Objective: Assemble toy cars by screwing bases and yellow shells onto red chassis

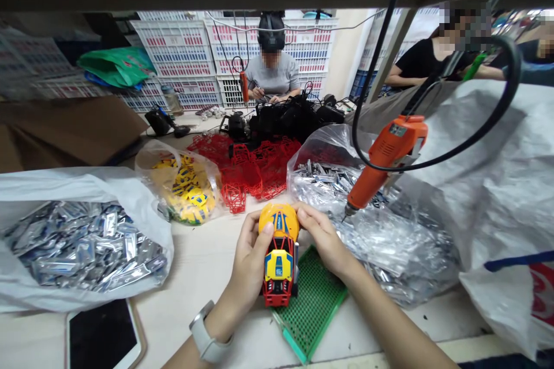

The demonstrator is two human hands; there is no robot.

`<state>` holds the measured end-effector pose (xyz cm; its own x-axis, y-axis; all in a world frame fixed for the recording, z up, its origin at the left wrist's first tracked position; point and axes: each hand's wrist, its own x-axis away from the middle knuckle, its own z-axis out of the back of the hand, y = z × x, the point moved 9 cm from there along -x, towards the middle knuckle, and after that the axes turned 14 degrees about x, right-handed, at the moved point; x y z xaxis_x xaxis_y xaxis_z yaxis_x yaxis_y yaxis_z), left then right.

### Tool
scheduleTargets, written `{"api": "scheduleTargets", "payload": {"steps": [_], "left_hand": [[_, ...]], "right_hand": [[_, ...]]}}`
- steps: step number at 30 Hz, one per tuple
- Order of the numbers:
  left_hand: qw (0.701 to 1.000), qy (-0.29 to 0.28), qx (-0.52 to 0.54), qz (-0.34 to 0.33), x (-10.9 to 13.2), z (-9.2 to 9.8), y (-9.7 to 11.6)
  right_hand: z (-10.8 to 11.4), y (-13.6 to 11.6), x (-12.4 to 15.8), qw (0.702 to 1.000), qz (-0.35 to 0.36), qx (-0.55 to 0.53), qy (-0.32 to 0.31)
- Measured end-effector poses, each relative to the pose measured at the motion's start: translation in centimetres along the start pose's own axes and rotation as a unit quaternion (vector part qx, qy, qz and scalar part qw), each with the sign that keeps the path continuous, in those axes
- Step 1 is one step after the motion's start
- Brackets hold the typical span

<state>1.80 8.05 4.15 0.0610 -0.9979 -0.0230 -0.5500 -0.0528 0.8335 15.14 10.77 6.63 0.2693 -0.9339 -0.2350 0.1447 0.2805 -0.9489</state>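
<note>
Between my hands is a toy car (279,265) with a yellow hood, a yellow roof with blue marks and a red frame. My left hand (251,256) is closed round its left side, the thumb on the hood's edge. My right hand (322,236) touches the hood's right front edge with its fingertips, closed on it. Below the car lies a green perforated tray (322,282). An orange electric screwdriver (385,155) hangs tip-down to the right of my right hand. The car's underside is hidden.
Bags of silvery parts (90,248) stand left and right (389,248). Behind are a bag of yellow parts (186,190), red frames (251,167) and black parts (289,121). A tablet (104,334) lies front left. A person (277,72) works opposite; others sit at right.
</note>
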Motion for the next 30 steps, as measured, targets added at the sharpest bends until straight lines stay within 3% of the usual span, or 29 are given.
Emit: {"api": "scheduleTargets", "payload": {"steps": [16, 20, 23, 30], "left_hand": [[0.999, -0.020, -0.041, -0.023, -0.2, 0.1, 0.9], [0.999, -0.026, -0.033, -0.009, -0.2, 0.1, 0.7], [0.999, -0.031, -0.037, -0.002, -0.1, 0.0, 0.4], [0.999, -0.021, -0.039, -0.006, 0.0, 0.1, 0.2]], "right_hand": [[-0.6, 0.5, 0.3, 1.000, 0.012, 0.016, -0.003], [0.3, -0.9, 0.7, 0.990, 0.081, 0.108, 0.049], [0.4, -2.0, 0.9, 0.975, 0.130, 0.169, 0.056], [0.3, -1.6, 0.7, 0.973, 0.114, 0.195, 0.045]]}}
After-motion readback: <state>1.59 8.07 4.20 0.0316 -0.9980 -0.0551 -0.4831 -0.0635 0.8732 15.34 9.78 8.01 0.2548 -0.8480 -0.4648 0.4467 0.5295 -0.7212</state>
